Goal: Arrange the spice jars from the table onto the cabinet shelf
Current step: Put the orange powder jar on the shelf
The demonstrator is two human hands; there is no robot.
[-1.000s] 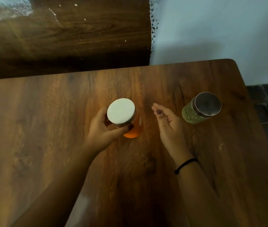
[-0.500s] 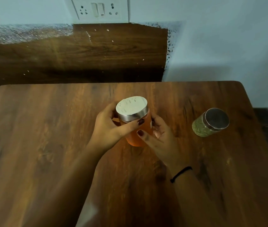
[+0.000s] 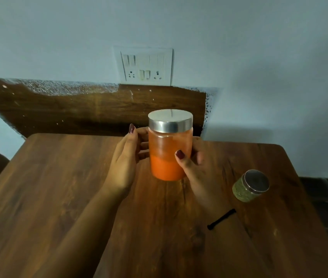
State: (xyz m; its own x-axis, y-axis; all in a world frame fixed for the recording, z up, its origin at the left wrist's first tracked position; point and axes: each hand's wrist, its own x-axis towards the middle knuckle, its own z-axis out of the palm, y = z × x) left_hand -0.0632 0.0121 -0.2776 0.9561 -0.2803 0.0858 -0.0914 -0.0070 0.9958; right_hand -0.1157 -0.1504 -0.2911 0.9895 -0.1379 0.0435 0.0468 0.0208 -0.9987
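Two hands were on the orange spice jar (image 3: 169,155) at that moment: my left hand (image 3: 125,163) cupped its left wall with the fingers wrapped round the back, and my right hand (image 3: 197,173) pressed the right wall, thumb laid across the front glass. Both were closed on the glass body, below the steel lid (image 3: 170,120), and the jar hung between my palms, apparently lifted clear of the table (image 3: 58,197), though I could not see its base well enough to be sure.

The jar stood upright, its long axis vertical, lid up and base down toward the wood. The orange powder filled only its lower half, level, which told me I was not tilting it.

To do the carry well, I judged I should keep that axis vertical, hold the glass rather than the lid in case the lid was loose, and keep my palms pressing evenly, since smooth glass slips.

Out beyond my right hand, well apart from the grip, the green spice jar (image 3: 249,187) waited on the table with its dark lid on. No cabinet shelf was in view, so where I had to turn I could not tell.
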